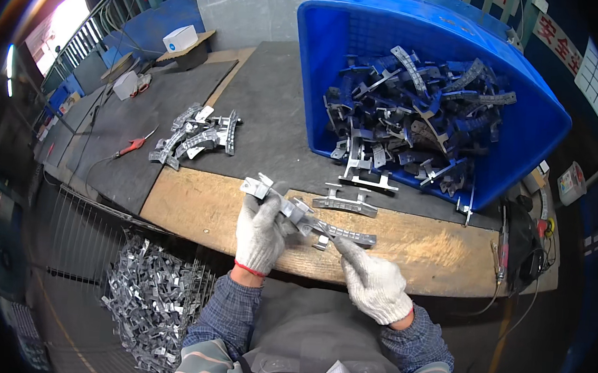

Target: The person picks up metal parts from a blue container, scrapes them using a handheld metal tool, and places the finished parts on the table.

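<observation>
My left hand [261, 234], in a white knitted glove with a red cuff, grips a grey cast-metal bracket [290, 210] above the wooden board at the bench's front edge. My gloved right hand [375, 282] is closed with its index finger stretched along to the bracket's right end. Whatever lies under those fingers is hidden. Another curved bracket [354, 237] rests on the board just beyond the right fingertip. Farther back, one more bracket [345, 201] lies by itself on the board.
A big blue crate [546, 127], tipped toward me, holds many brackets. A small bracket pile [198, 134] and a red-handled tool [132, 147] lie on the dark mat at left. Below the bench, lower left, is a wire basket of metal pieces [156, 301]. A red-and-metal air tool [501, 263] is at right.
</observation>
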The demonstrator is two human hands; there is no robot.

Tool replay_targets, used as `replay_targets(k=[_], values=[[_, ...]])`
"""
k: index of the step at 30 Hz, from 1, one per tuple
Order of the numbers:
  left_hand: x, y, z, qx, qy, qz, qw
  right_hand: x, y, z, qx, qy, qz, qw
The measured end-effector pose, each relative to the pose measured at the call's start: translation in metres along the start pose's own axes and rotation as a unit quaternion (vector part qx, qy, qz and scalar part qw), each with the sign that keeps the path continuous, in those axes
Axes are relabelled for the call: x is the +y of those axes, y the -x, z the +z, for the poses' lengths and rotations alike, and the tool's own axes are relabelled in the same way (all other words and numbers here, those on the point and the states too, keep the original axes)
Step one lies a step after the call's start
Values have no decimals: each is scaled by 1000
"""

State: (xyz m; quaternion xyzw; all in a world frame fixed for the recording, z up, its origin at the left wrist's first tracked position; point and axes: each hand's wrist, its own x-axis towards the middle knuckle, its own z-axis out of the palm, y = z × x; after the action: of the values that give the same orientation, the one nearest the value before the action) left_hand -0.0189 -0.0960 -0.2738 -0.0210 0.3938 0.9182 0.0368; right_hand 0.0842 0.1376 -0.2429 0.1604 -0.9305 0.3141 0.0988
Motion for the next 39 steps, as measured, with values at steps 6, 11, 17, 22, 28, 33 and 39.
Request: replay_targets(k=[6, 11, 17, 22, 28, 33, 39], values=[[-4, 12, 8, 41, -27, 36, 998, 2, -1, 18, 20, -61, -21, 998], [-17, 32, 21, 28, -85, 113, 990, 4, 4, 20, -25, -21, 12, 999], [-30, 71, 27, -235, -363, 249, 866, 16, -7, 30, -39, -374, 157, 913], [-23, 51, 28, -226, -591, 281, 722, 17, -1, 33, -139, -559, 408, 709], [12, -2, -6, -170, -650, 283, 684, 10, 14, 28, -32, -228, 51, 972], [81, -86, -60, 117, -697, 224, 672, 20, 30, 21, -71, -185, 183, 963], [82, -77, -22, -28, -647, 267, 714, 24, 36, 34, -49, -174, 193, 964]])
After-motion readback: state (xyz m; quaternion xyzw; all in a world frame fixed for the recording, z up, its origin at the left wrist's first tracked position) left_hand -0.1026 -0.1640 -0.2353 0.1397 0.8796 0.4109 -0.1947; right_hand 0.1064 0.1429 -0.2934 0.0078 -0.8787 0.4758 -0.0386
